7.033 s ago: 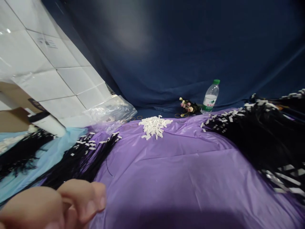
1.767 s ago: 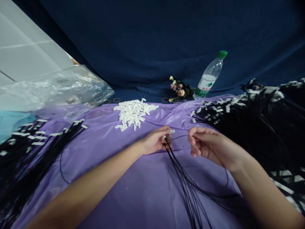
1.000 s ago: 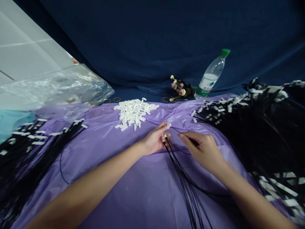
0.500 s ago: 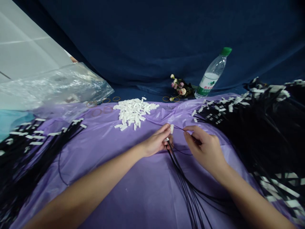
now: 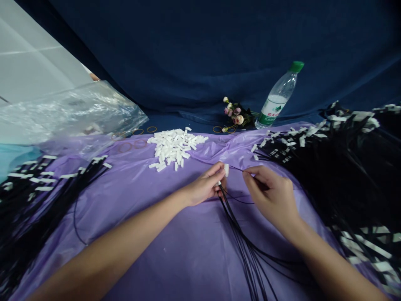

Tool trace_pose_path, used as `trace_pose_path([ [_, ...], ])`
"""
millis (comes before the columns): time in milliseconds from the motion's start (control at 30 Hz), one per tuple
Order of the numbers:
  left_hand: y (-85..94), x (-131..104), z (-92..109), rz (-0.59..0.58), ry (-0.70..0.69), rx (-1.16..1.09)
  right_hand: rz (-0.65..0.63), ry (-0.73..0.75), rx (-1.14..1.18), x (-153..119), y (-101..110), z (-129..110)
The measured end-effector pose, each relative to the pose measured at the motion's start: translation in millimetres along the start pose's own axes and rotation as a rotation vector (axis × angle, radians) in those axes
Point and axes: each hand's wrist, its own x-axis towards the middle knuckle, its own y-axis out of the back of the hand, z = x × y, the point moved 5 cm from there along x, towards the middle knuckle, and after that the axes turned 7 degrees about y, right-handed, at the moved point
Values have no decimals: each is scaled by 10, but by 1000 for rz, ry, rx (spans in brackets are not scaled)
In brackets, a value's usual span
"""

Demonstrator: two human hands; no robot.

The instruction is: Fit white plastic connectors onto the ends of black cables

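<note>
My left hand (image 5: pixel 203 187) is closed in a pinch on a small white connector (image 5: pixel 226 169), which stands up past the thumb. Below it, the same hand also grips the white-tipped end of a bundle of black wires (image 5: pixel 237 230) that hangs down toward me. Its lower fingers are partly hidden. To the right, my right hand (image 5: pixel 273 196) pinches a thin black wire (image 5: pixel 235 168) between thumb and forefinger. The wire's end points at the white connector; I cannot tell whether it is inside. Another thin wire loops between the two hands.
A pile of white connectors (image 5: pixel 173 146) lies on the purple cloth (image 5: pixel 150 238). Black wires with white ends are heaped at left (image 5: pixel 40 200) and right (image 5: pixel 344 167). Behind stand a water bottle (image 5: pixel 275 104) and artificial flowers (image 5: pixel 238 119). A clear plastic bag (image 5: pixel 81 110) lies far left.
Hardly anything differs. My right hand has shifted very slightly right with the wire, while the left hand keeps its hold. The whole view has drifted a little.
</note>
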Motion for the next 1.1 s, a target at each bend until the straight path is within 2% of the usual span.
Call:
trace_pose_path([
  [100,10,8,-15,-1,-12,45,-7,-44,46,-4,-4,3],
  [167,19,12,-25,5,-7,67,12,1,24,-6,9,-14],
  [300,34,14,-30,3,13,10,65,328,-232,-15,63,-107],
  [400,40,11,-19,-13,22,-58,46,592,-459,-34,76,-161],
  [500,38,7,-9,-32,33,-61,9,721,-565,-36,80,-180],
  [600,25,4,-7,-47,47,-23,13,729,-588,-32,82,-199],
  [700,16,6,-11,-50,47,21,2,673,-563,-36,54,-203],
  [867,14,12,-23,-88,52,69,-5,575,-445,-45,3,-164],
  [1100,21,5,-14,-115,25,64,-42,512,-309,-49,-49,-98],
])
